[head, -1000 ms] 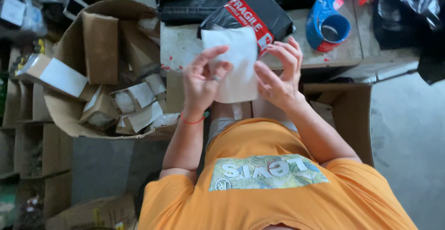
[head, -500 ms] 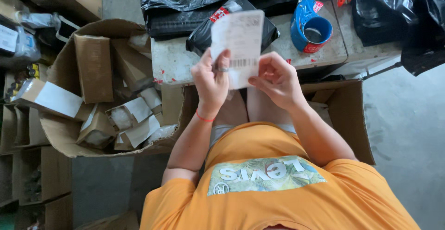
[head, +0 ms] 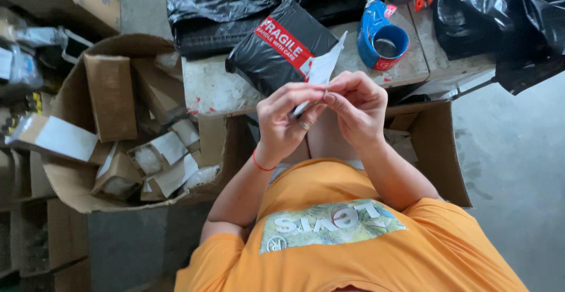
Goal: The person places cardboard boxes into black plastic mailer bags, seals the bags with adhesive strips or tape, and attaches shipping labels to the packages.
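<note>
**Paper slip pinched at one corner**

My left hand (head: 288, 121) and right hand (head: 356, 107) meet, fingertips closed on the lower end of a white paper slip (head: 323, 65). It is held above the table (head: 212, 89), its long axis running up and away toward the black parcel (head: 282, 48). With so small a grip, it could tear or slip, I judge.
</note>
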